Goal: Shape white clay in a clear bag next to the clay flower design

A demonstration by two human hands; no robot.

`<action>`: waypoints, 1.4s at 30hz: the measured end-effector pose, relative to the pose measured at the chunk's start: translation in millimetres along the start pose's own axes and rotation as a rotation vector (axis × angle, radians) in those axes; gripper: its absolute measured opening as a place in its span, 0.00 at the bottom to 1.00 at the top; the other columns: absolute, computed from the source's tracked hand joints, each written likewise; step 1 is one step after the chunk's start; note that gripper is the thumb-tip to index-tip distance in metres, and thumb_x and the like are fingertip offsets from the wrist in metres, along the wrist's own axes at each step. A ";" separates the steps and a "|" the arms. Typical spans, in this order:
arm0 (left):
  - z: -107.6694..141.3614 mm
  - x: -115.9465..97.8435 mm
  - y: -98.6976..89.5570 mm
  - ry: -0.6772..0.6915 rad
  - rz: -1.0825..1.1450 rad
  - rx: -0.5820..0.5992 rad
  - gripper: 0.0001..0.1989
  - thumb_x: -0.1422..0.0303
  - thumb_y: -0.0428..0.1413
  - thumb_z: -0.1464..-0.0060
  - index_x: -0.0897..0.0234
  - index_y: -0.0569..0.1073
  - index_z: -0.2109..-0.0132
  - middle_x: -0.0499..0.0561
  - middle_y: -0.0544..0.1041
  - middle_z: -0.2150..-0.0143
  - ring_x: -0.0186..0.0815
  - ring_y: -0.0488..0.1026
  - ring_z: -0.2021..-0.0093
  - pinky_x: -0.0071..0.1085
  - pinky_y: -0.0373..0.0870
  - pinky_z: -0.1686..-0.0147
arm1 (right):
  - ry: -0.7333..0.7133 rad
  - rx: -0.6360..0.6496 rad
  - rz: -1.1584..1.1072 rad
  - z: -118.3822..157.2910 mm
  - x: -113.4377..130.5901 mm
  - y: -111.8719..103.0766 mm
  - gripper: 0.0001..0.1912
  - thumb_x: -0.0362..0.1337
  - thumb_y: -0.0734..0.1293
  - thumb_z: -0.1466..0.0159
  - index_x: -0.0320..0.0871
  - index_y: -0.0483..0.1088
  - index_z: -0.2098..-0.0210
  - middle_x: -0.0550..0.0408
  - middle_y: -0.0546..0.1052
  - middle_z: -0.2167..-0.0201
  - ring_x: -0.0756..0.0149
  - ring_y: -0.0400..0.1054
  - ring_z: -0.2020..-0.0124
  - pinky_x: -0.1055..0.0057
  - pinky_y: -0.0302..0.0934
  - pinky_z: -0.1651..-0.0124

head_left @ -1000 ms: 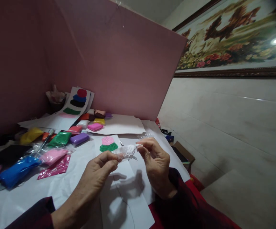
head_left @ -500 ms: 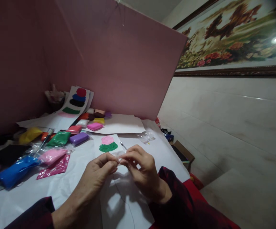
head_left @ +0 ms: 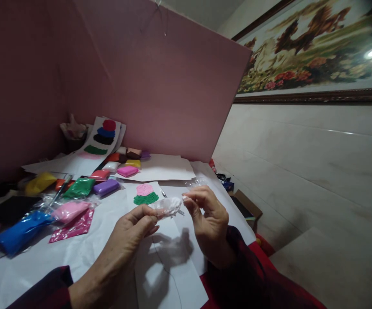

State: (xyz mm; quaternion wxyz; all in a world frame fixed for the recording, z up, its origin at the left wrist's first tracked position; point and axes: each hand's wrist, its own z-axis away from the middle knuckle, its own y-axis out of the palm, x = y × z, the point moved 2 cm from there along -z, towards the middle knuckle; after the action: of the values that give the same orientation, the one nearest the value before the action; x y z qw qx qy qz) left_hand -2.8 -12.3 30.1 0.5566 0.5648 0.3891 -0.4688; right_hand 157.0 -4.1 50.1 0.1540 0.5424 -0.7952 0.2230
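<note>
Between its thumb and fingers, my left hand [head_left: 137, 227] pinches a small clear packet of white clay [head_left: 173, 206], whose ragged white end points right. Just right of that end, my right hand [head_left: 208, 212] is closed with thumb and fingertips together on a small white bit of clay [head_left: 185, 197]. The two hands are slightly apart. Beneath them lies a white paper sheet [head_left: 169, 274] with a thin curved line on it. Behind the packet, its upper part shows a pink clay patch [head_left: 144, 189] above a green clay patch [head_left: 146, 198]. A metal tool tip [head_left: 163, 194] pokes out there.
Several bagged clays lie at left, among them a blue packet [head_left: 25, 231], a green packet [head_left: 80, 187] and a purple packet [head_left: 107, 187]. A sheet with coloured bands [head_left: 104, 139] leans against the pink panel [head_left: 160, 86]. A cardboard box [head_left: 248, 204] stands beyond the table's right edge.
My right hand has pulled away to the right from my left hand with a white bit of clay. The packet's white end, hidden before by the fingers, now shows.
</note>
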 end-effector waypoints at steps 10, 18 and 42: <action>0.0 1.5 0.9 -0.019 0.042 -0.004 0.07 0.66 0.60 0.53 0.61 0.71 0.74 0.48 0.77 0.62 0.39 0.70 0.59 0.36 0.65 0.54 | 0.065 -0.023 -0.035 -1.7 -1.8 -0.8 0.03 0.33 0.66 0.34 0.44 0.72 0.65 0.55 0.72 0.68 0.68 0.68 0.67 0.71 0.63 0.69; -1.5 2.9 0.1 -0.010 0.001 -0.002 0.07 0.65 0.59 0.51 0.61 0.70 0.74 0.49 0.77 0.62 0.39 0.70 0.59 0.37 0.65 0.54 | 0.100 0.015 -0.050 -1.5 -3.8 1.2 0.05 0.33 0.66 0.34 0.43 0.72 0.68 0.56 0.71 0.71 0.69 0.67 0.69 0.72 0.63 0.69; 3.0 -5.6 4.8 -0.048 0.104 0.077 0.10 0.62 0.64 0.53 0.60 0.82 0.63 0.54 0.80 0.55 0.42 0.73 0.56 0.33 0.66 0.58 | -0.110 0.164 -0.067 1.9 5.5 5.2 0.14 0.25 0.62 0.35 0.47 0.73 0.56 0.54 0.71 0.65 0.67 0.71 0.65 0.70 0.71 0.65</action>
State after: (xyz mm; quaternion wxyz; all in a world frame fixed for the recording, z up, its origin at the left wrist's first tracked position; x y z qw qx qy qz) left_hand 0.1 -15.2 36.9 0.5672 0.5937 0.3278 -0.4673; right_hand 150.2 -7.8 50.2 0.0726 0.5910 -0.7630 0.2517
